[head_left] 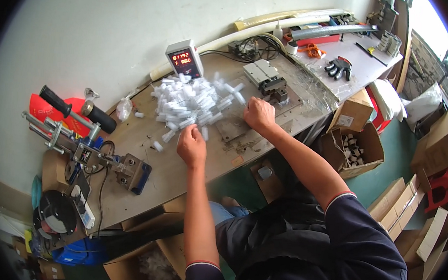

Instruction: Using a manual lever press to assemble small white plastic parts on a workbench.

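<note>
- Holds the left hand (192, 147) at the near edge of the heaped plastic tubes (190, 98), with fingertips bunched; cannot tell whether pinching one.
- Curls the right hand (260, 115) beside the metal fixture (266, 79); cannot tell whether empty.
- Has the tubes piled before the digital display box (184, 59) on the worktop (171, 180), probably for easy reach.

Left hand (192, 147) is reaching to white plastic heap (187, 99), workbench (165, 185) front-edge side; right hand (260, 114) is sitting, curled, just beside metal fixture (266, 76).
</note>
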The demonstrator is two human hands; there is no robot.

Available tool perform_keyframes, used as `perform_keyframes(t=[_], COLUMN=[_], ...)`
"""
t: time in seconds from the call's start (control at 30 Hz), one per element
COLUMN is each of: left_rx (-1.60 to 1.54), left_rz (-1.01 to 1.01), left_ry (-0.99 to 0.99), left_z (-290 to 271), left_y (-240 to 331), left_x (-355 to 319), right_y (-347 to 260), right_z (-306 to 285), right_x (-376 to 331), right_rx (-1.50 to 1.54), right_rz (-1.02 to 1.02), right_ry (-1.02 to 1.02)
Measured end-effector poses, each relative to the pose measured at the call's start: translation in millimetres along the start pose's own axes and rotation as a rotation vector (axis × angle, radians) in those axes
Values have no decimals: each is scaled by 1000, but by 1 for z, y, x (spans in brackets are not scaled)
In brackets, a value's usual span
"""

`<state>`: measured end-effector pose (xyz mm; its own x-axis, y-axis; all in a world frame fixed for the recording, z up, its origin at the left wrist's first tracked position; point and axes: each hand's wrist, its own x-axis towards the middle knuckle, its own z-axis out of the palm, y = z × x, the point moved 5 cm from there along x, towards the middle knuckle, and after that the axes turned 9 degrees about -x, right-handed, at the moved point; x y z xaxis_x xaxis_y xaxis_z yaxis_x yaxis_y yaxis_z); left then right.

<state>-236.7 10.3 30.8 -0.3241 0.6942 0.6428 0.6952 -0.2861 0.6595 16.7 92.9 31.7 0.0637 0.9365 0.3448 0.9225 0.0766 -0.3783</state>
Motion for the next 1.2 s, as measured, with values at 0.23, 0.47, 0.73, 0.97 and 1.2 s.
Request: perform_keyframes(t=[0.23, 0.47, 0.73, 0.97, 1.2], left_rx=[39, 34, 72, 85, 74], left_rz=[-47, -76, -82, -90, -87], left_ry=[-17, -30, -51, -71, -65], left_z=[-4, 2, 3, 3, 2], left_y=[-8, -8, -8, -8, -10], left_x=[0, 2, 2, 0, 1], right_y=[47, 79, 101, 101, 98], right_z=[-39, -48, -53, -48, -49], right_x=[-40, -44, -42, -35, -30], right_rx=[171, 313, 320, 258, 231], right_rz=[78, 110, 186, 236, 268], right_ry=[-88, 6, 85, 56, 37])
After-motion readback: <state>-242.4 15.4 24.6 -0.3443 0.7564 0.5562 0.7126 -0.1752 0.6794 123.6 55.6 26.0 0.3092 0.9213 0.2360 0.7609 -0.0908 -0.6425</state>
